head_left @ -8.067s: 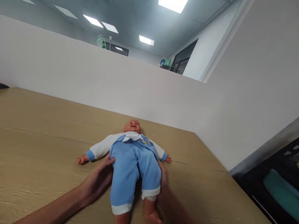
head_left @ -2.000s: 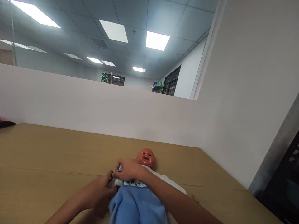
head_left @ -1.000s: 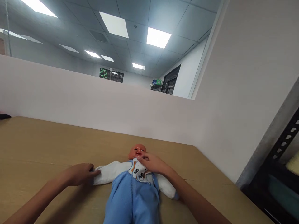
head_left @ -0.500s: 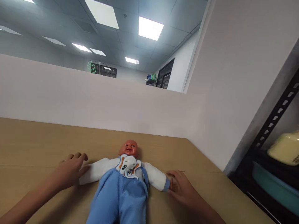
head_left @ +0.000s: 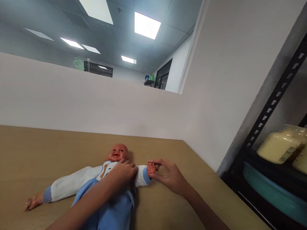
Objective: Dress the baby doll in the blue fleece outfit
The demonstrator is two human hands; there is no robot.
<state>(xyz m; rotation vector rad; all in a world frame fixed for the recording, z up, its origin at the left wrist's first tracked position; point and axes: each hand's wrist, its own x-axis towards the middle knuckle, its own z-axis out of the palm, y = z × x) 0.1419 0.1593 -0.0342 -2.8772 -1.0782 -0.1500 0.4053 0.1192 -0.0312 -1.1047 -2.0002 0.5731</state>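
Note:
A baby doll (head_left: 116,152) in a blue and white fleece suit lies on its back on the wooden table (head_left: 35,150), head toward the far wall. My left hand (head_left: 123,172) rests on the doll's chest and shoulder, fingers curled over the white sleeve. My right hand (head_left: 169,175) pinches the doll's small hand (head_left: 151,167) at the end of the blue-cuffed sleeve. The doll's other arm (head_left: 48,195) stretches out to the left, with its bare hand on the table.
A white partition wall (head_left: 83,102) runs behind the table. At the right stands a black metal shelf (head_left: 271,105) holding yellowish jars (head_left: 278,147) and a teal tray (head_left: 275,195).
My left hand has moved from the doll's far sleeve onto its chest. My right hand now pinches the doll's hand. The view has swung right.

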